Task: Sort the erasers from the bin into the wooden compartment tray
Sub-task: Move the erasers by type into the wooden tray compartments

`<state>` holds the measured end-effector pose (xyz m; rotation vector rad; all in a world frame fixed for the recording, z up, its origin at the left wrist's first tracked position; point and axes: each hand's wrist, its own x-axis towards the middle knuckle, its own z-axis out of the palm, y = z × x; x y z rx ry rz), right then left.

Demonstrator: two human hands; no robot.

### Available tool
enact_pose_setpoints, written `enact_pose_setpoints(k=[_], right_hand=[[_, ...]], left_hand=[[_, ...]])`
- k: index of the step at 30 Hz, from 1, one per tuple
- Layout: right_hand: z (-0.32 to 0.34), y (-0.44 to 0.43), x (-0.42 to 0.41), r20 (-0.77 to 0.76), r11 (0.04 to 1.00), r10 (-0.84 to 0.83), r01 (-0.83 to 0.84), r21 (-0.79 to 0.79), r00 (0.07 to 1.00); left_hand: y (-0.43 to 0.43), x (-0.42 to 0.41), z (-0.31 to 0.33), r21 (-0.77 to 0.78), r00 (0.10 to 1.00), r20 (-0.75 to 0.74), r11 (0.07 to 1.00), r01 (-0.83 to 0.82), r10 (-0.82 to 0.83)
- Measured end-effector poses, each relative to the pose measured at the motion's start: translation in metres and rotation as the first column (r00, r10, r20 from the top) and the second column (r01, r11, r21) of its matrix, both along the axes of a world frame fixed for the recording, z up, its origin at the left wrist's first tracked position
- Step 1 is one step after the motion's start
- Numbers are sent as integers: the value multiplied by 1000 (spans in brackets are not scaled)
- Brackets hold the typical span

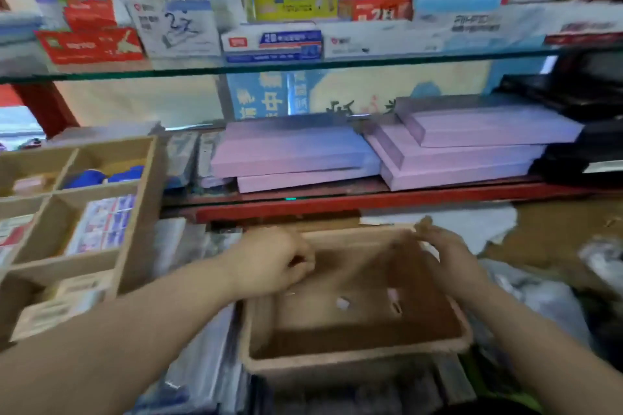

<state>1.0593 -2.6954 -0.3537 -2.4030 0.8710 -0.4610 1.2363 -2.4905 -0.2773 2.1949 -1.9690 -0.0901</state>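
Note:
A tan plastic bin [354, 359] stands low in the middle of the blurred head view. Two small pale erasers [343, 303] [394, 301] lie on its floor. My left hand [273, 263] sits at the bin's left wall with its fingers curled over the rim. My right hand [445, 253] reaches to the far right corner, its fingertips pinching the rim there. The wooden compartment tray [141, 199] stands at the left. It holds blue erasers [101, 175], white-and-blue wrapped erasers [104, 226] and beige boxed erasers [67, 296] in separate compartments.
Stacks of pink flat boxes [296, 152] lie on a red-edged shelf [371, 202] behind the bin. A glass shelf [303, 66] with stationery packs runs above. Plastic-wrapped goods [202, 364] surround the bin, and black items [590, 104] sit at the right.

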Motion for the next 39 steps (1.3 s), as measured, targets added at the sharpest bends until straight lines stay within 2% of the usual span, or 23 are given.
enact_pose_setpoints(k=[3,4,5,8,9,15,18,22,25,27,31,39], right_hand=[[-30,-34,-20,-215,998,-62,58,-25,975],[-39,-39,-23,-245,998,-65,63,-16,967],[-48,-41,-24,-238,998,-56,63,22,970],[-62,-36,-23,-64,960,-8,26,279,998],[-63,-34,-23,-33,947,-17,27,319,999],[-82,-41,-21,129,872,-106,30,489,986],[-80,-39,-18,141,836,-141,41,547,980],[-81,-42,-17,164,803,-154,27,596,974],[-83,-42,-17,174,789,-182,38,613,968],[-84,-42,-17,181,785,-195,43,618,964],[-87,-44,-18,181,789,-193,42,614,964],[-91,-46,-18,200,795,-177,21,606,964]], left_hand=[[-45,-22,-54,198,997,40,978,-66,59],[-56,-27,-69,257,996,34,963,-83,77],[-65,-30,-84,307,996,22,948,-88,86],[-85,-30,-116,402,995,-25,912,-82,100],[-90,-28,-127,413,993,-39,906,-86,113],[-113,5,-205,476,957,-190,873,-107,221],[-123,21,-238,462,942,-184,871,-168,279],[-138,24,-267,487,981,-94,867,-104,170],[-143,19,-275,456,998,38,887,-67,56],[-145,18,-278,436,997,72,899,-49,19],[-164,1,-271,308,993,-103,947,90,-61],[-211,-18,-288,438,979,0,880,183,-204]])
